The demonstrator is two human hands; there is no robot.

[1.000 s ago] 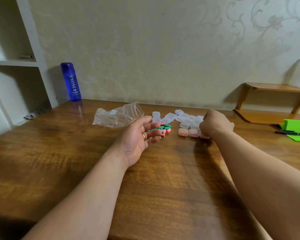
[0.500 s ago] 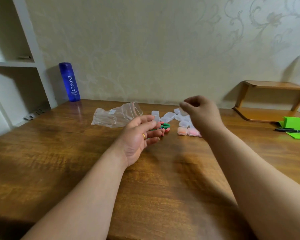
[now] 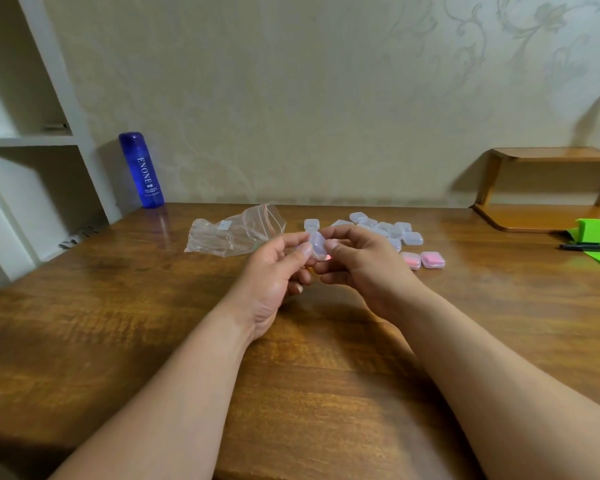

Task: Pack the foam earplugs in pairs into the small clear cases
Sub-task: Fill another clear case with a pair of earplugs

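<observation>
Above the table (image 3: 146, 313), fingers (image 3: 303, 251) tight around clear case (image 3: 317, 241)

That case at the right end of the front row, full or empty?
Filled: the end case shows pink through its clear walls, while the cases behind it look colourless.

Only one view: head camera, wide, facing forward and down over the table (image 3: 125, 327) toward the wall (image 3: 291, 98), close in.

My arms reach forward and meet in the middle. My left grip (image 3: 274, 271) and my right grip (image 3: 361, 268) both pinch one little clear case (image 3: 317, 244) between thumbs and bent fingers.
</observation>
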